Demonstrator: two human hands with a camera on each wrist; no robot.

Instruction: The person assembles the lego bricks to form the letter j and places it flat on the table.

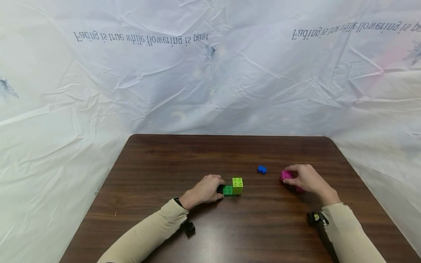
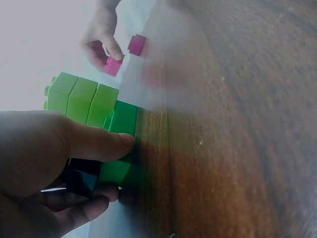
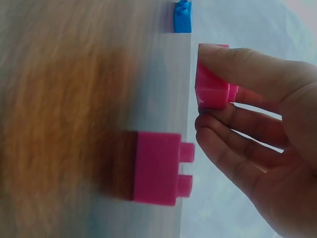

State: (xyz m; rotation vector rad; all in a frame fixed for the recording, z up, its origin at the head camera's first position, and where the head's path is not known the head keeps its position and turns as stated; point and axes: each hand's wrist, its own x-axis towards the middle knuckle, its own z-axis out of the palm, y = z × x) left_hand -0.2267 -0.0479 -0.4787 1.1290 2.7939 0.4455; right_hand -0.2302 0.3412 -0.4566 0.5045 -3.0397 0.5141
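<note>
My left hand [image 1: 205, 190] grips a group of joined toy building bricks on the table. In it are a black brick [image 2: 81, 176], a green brick [image 1: 227, 190] and a stack of lime-green bricks [image 2: 81, 98] on the green one's far end. In the left wrist view the thumb lies along the green brick's side. Over to the right, my right hand [image 1: 307, 179] pinches a pink brick [image 3: 213, 84] between thumb and fingers, held off the table. A second pink brick [image 3: 157, 168] stands on the table beneath that hand, studs up and apart from it.
A small blue brick [image 1: 262, 169] lies on the dark wooden table [image 1: 184, 157], left of and beyond the right hand. Behind the table hangs a pale printed sheet [image 1: 210, 84]. Each wrist wears a black camera strap [image 1: 317, 218].
</note>
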